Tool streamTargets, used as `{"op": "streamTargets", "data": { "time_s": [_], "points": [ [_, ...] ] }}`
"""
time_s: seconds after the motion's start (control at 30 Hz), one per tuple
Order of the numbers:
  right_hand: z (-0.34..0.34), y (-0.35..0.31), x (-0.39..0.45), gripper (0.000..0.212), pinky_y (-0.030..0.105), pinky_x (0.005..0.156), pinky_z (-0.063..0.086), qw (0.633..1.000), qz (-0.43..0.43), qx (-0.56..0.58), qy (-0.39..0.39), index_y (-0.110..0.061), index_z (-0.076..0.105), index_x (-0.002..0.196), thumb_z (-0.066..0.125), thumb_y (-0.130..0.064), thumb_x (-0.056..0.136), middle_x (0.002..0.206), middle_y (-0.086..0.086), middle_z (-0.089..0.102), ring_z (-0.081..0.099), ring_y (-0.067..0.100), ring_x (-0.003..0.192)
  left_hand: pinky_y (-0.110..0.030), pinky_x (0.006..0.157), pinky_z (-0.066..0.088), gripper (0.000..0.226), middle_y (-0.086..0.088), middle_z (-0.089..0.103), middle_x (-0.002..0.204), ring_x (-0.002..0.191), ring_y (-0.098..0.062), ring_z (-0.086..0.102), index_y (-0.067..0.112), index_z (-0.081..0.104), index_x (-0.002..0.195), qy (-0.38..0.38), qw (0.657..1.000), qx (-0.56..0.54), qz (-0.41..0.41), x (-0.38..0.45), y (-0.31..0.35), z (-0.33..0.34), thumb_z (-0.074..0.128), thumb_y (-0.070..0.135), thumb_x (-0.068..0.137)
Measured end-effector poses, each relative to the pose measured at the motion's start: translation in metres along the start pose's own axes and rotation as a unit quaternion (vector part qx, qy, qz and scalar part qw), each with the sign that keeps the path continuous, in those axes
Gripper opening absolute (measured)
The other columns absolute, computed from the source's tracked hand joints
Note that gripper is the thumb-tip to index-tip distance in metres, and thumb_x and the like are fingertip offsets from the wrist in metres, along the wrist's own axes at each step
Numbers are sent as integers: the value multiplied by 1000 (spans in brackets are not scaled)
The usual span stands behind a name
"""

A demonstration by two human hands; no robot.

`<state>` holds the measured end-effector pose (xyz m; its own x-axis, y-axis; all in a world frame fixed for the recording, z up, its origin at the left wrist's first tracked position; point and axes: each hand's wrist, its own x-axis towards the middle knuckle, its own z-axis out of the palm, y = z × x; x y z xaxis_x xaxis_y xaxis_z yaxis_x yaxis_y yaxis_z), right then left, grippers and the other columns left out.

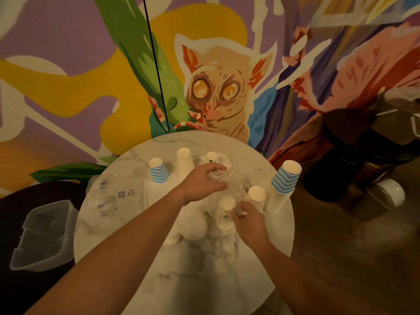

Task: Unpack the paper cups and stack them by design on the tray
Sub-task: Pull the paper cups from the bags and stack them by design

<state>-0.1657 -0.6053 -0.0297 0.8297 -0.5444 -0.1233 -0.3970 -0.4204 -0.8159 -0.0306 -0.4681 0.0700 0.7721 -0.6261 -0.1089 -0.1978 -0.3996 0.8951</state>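
left hand: arm reaches in from lower left over the table; fingers curled round crumpled clear plastic wrap, gripping it above the middle of the table
right hand: comes in from lower right; fingertips pinch the wrap's lower end, right against the leaf-print cup stack
leaf-print cup stack: upside down, still partly in the wrap, between the two hands
blue-striped cups: 2 groups. Short stack upside down at back left; tall stack leaning at the table's right edge
plain white cups: 2 groups seen. One at the back, one just right of the wrapped stack; cups per stack cannot be counted
second leaf-print cup: at back, just behind the left hand, partly hidden
tray: clear, hard to make out; its edge shows left of the short striped stack, extent unclear
table: round, white marble look
empty wrapper: 1, flat clear plastic with printed marks, left side of table
plastic container: 1, clear, rectangular, off the table at left
wall mural: painted big-eyed animal behind the table
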Motion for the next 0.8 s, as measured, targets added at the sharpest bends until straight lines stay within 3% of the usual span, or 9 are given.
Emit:
{"op": "streamTargets", "data": {
  "time_s": [0.13, 0.2, 0.27, 0.37, 0.47, 0.57, 0.67, 0.73, 0.8],
  "points": [
    [-4, -19, 0, 24, 37, 84, 58, 998, -35, -17, 45, -12, 65, 113, 65, -25, 94, 102, 5, 73, 70, 20, 95, -15, 93, 46, 44, 20, 61, 121, 113, -3, 57, 32, 66, 123, 21, 999, -14, 33, -2, 21, -11, 82, 28, 83],
    [-12, -37, -1, 20, 34, 82, 56, 993, -68, -9, 95, -14, 67, 111, 62, -24, 94, 102, 2, 70, 66, 16, 94, -11, 87, 46, 37, 27, 59, 114, 109, 2, 57, 36, 65, 118, 47, 997, -32, 52, -2, 35, -21, 80, 31, 85],
    [-20, -58, 0, 10, 26, 70, 43, 983, -120, 16, 135, -22, 59, 82, 61, -19, 92, 83, -4, 62, 55, 7, 78, -22, 87, 52, 22, 18, 66, 111, 105, -5, 63, 37, 67, 108, 84, 992, -81, 52, 2, 49, -36, 76, 35, 89],
    [-29, -87, 3, 33, 26, 63, 34, 982, -143, 75, 104, -24, 39, 65, 63, -15, 86, 65, -5, 44, 41, 8, 63, -38, 80, 55, 17, -3, 70, 107, 92, -20, 67, 23, 65, 106, 142, 979, -146, 31, 9, 65, -60, 66, 36, 96],
    [-34, -112, 14, 24, 26, 78, 43, 980, -155, 120, 27, -30, 52, 90, 72, -19, 80, 95, -8, 58, 53, 4, 89, -37, 68, 53, 26, -2, 65, 93, 74, -14, 59, 14, 58, 108, 161, 975, -150, 23, 6, 75, -78, 65, 37, 97],
    [-36, -144, 27, 44, 26, 96, 46, 962, -156, 219, -50, -26, 53, 126, 75, -25, 88, 127, -8, 59, 56, 7, 115, -36, 68, 56, 33, 4, 66, 94, 69, -5, 60, 17, 51, 111, 122, 981, -147, 26, -4, 77, -86, 72, 32, 93],
    [-36, -175, 31, 14, 35, 79, 58, 943, -135, 298, -58, -16, 66, 110, 62, -22, 98, 97, 4, 75, 72, 18, 87, -42, 87, 58, 44, 3, 70, 116, 93, -7, 70, 18, 52, 129, 54, 964, -261, 10, -16, 75, -93, 63, 45, 96],
    [-34, -182, 30, 16, 34, 69, 61, 933, -116, 334, -62, -8, 68, 105, 55, -18, 102, 87, 6, 75, 72, 22, 73, -39, 87, 55, 41, -1, 73, 112, 97, -15, 70, 20, 63, 122, 34, 935, -353, -2, -23, 70, -103, 47, 52, 102],
    [-31, -183, 28, 22, 32, 67, 61, 929, -114, 342, -85, -5, 68, 109, 50, -16, 104, 89, 8, 75, 72, 22, 70, -34, 79, 54, 35, -9, 71, 105, 88, -21, 65, 13, 65, 117, 77, 945, -318, 8, -28, 61, -114, 46, 40, 106]
  ]
}}
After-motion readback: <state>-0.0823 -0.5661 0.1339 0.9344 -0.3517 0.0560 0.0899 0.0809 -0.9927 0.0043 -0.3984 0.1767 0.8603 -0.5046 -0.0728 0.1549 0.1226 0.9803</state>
